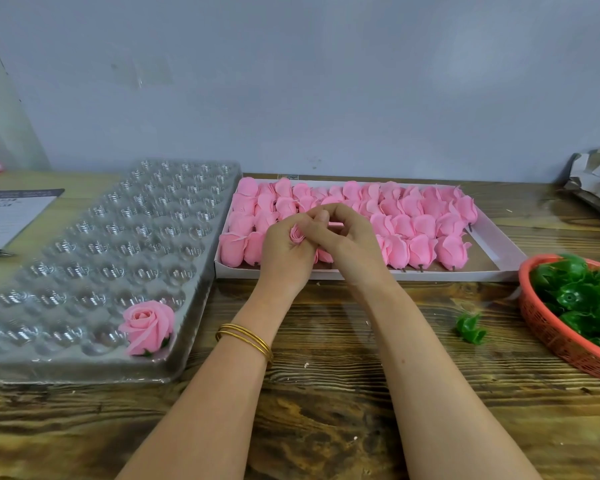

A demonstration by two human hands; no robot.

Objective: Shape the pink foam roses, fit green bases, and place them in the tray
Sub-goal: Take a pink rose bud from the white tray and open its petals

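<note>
Head view has both hands working over the near wall of the white box [361, 274], which serves as the landmark. The left hand [284, 251] curls round a pink rose [297, 234], and the right hand [340, 233] pinches at its outer petals from above.

The main risk is to the petals. Foam this thin would likely tear or crease if the right fingers pull too hard, and a tight left grip could flatten the bud. The hands also hang just above the front row of unshaped roses [420, 220] inside the box, so a dropped wrist could knock or dent them. The loose green base [471, 328] lies on the surface [326, 393] to the right of the box, near the red basket [548, 327]. Reaching for it means letting go with one hand, and the shaped petals may spring back.

Left of the box sits the clear tray [94, 244], with one finished rose [148, 322] in a near cavity. The cavities are close together, so a careless placement could press against that rose.

Fingers cover most of the held rose. Its stem end is hidden, and whether a base is already fitted cannot be told. The frame cuts off the basket and the tray's left side, and glare blurs the cavities.
</note>
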